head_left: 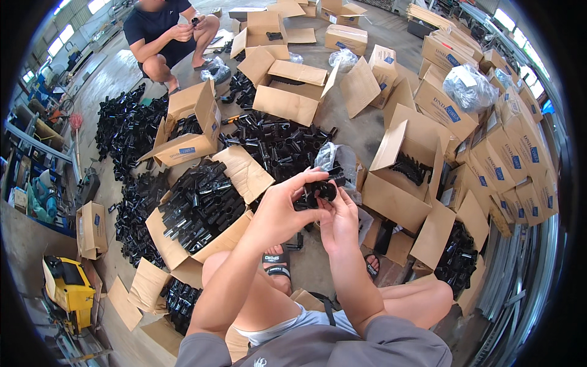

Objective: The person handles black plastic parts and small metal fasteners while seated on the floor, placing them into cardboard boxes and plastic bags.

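Glossy black rounded part (327, 191): we pinch it between curled left hand (286, 207) and right hand (340, 221), right of the parts-filled brown cardboard carton (246, 174); a slackened grip could drop it.

Parts (205, 205) fill the packed carton (164, 240) on the floor (362, 145). Left of that carton lies a loose heap (137, 217), with a small box (95, 229) farther left. Behind it stands a second carton (170, 157), also holding parts; a crouching person (156, 30) is well beyond. To its right, the left hand (282, 205) and right hand (341, 221) have a fitting (324, 191) between them. Well to its right come an open carton (391, 199), parts inside, then stacked boxes (507, 159). On its near side sits another carton (148, 285).
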Demonstrator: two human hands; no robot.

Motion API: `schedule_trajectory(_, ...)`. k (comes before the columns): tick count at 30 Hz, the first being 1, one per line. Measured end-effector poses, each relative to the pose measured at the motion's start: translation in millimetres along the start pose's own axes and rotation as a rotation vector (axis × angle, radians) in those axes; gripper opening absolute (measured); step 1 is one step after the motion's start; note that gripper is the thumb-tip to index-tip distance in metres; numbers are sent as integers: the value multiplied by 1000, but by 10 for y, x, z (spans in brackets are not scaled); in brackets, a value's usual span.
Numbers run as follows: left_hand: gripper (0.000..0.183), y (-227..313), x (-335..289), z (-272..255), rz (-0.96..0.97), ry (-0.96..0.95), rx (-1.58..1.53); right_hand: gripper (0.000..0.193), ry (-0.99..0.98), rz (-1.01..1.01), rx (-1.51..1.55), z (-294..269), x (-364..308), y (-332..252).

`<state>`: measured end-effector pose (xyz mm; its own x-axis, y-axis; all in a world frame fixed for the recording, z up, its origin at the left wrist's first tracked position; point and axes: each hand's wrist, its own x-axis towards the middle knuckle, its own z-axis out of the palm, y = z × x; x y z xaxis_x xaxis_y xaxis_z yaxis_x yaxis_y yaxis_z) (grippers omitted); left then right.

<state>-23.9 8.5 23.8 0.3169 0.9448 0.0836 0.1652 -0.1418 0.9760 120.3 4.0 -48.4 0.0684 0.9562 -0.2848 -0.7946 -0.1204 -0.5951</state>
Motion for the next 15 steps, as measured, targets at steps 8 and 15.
schedule_trajectory(8,46,-221,69,29,-545,26,-508,25,-104,-119,-325,-76,-19,-16)
schedule_trajectory(15,35,-285,59,43,-507,34,-666,31,-191,-404,-621,-207,121,-146)
